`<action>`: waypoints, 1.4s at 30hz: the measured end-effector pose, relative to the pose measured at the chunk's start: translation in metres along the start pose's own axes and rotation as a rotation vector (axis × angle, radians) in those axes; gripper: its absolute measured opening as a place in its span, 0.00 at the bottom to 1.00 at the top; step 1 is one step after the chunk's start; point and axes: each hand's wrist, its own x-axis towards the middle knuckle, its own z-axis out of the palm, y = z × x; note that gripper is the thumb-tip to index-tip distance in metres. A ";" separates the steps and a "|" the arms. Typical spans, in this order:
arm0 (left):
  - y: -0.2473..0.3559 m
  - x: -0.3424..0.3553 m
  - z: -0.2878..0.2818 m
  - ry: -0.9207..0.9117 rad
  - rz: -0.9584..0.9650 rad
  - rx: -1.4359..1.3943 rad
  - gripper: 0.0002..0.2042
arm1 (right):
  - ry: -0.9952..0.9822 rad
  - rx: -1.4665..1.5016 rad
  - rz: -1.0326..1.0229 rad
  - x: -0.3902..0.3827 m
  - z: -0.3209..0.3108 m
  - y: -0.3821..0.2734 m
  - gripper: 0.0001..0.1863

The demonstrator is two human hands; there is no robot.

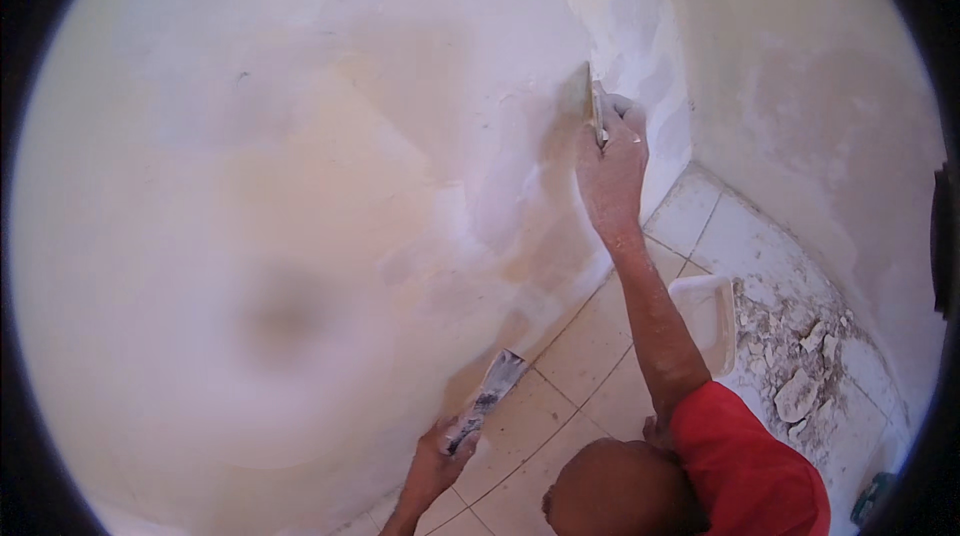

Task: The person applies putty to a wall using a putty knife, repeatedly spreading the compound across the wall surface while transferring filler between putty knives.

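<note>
My right hand reaches up the pale, patchy wall, close to the inside corner. It is closed round a putty knife whose thin blade is at the wall surface; whether the blade touches it I cannot tell. Low on the left, my left hand grips a second putty knife. That one has a flat, smeared blade with dark and whitish patches, pointing up and to the right beside the foot of the wall. My right arm comes out of a red sleeve.
A white plastic tub stands on the tiled floor, right of my forearm. Broken plaster chunks and debris lie beside it, toward the adjoining wall. A dark green object is at the lower right. One dark rounded shape fills the bottom edge.
</note>
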 end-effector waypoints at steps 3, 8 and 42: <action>0.016 -0.007 -0.023 0.045 0.008 -0.031 0.14 | 0.006 0.025 -0.029 -0.011 0.007 -0.014 0.27; 0.046 -0.034 -0.052 0.066 -0.014 0.017 0.12 | -0.079 0.151 -0.193 -0.026 0.009 -0.045 0.34; 0.053 -0.077 -0.051 0.269 -0.126 -0.385 0.07 | -0.072 0.077 -0.072 -0.016 -0.012 0.002 0.26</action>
